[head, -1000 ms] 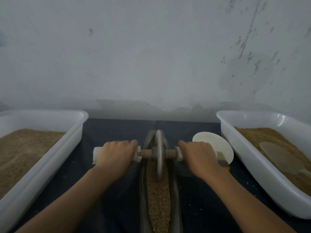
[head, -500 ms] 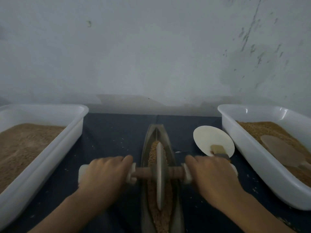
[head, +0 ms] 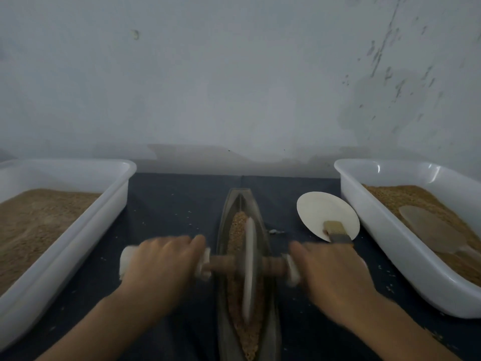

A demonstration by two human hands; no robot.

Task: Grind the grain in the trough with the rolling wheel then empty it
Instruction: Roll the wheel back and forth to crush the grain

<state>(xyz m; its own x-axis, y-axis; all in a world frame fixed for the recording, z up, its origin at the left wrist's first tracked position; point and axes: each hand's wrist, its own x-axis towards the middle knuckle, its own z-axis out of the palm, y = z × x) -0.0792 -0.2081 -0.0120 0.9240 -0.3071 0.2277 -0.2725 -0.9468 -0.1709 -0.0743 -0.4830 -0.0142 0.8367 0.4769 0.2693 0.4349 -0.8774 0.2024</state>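
My left hand [head: 158,264] and right hand [head: 330,272] each grip an end of the axle; the rolling wheel [head: 249,267] stands in the trough [head: 223,230], mid-worktop, grain [head: 235,225] toward 12 o'clock. Likely heavy, rigid: hold both ends evenly.

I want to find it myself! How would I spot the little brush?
Find the white tub of grain on the right, then look just left of it at the round white plate on the dark cloth. The brush rests on the plate's near edge, the only bristled thing, beside the right hand.
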